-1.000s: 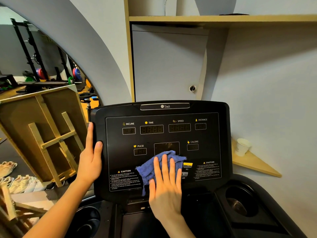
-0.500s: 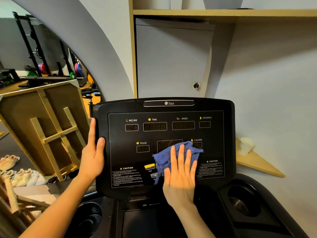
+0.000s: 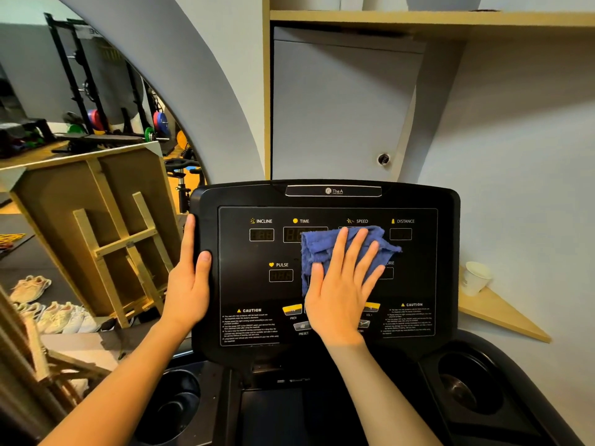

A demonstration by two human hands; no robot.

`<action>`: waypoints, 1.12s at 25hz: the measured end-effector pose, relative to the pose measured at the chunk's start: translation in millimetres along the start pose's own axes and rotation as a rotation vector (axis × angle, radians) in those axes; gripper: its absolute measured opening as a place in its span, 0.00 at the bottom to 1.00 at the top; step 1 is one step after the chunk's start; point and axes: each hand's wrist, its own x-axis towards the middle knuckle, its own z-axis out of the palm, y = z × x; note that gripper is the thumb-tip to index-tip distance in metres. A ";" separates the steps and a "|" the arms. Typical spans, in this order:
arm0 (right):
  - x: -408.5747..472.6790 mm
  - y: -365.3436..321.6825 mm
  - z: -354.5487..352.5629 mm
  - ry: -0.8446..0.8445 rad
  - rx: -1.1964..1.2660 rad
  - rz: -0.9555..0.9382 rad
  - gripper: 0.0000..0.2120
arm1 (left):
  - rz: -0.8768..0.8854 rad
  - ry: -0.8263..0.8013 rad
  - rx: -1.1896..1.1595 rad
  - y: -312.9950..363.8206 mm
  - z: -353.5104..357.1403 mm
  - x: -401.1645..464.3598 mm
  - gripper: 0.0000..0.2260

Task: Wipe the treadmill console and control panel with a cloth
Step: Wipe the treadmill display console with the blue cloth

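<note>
Moved up since half a second ago: right hand (image 3: 343, 284) and blue cloth (image 3: 325, 249), from the lower buttons to the panel's middle, under TIME and SPEED. Flat, fingers spread and straight, pressing cloth against control panel (image 3: 418, 278); left hand (image 3: 190, 284) gripping console (image 3: 206, 201) left edge, unchanged. Farther right, paper cup (image 3: 476, 278) on wooden shelf (image 3: 495, 313).

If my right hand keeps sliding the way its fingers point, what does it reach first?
Probably the SPEED label, just above the right hand and the cloth it presses flat; beyond that, the console's top edge.
</note>
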 end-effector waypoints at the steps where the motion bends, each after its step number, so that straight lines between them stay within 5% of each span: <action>1: 3.8 -6.2 -1.3 -0.002 0.002 -0.003 0.34 | 0.000 0.000 0.001 -0.2 0.2 0.5 0.28; 15: -26.7 -55.3 6.6 -0.096 -0.011 -0.303 0.34 | 0.007 0.006 0.009 0.3 -1.1 1.6 0.28; 28: -80.4 -15.7 19.9 -0.102 0.046 -0.316 0.33 | -0.015 0.023 0.067 -0.3 -0.7 0.6 0.28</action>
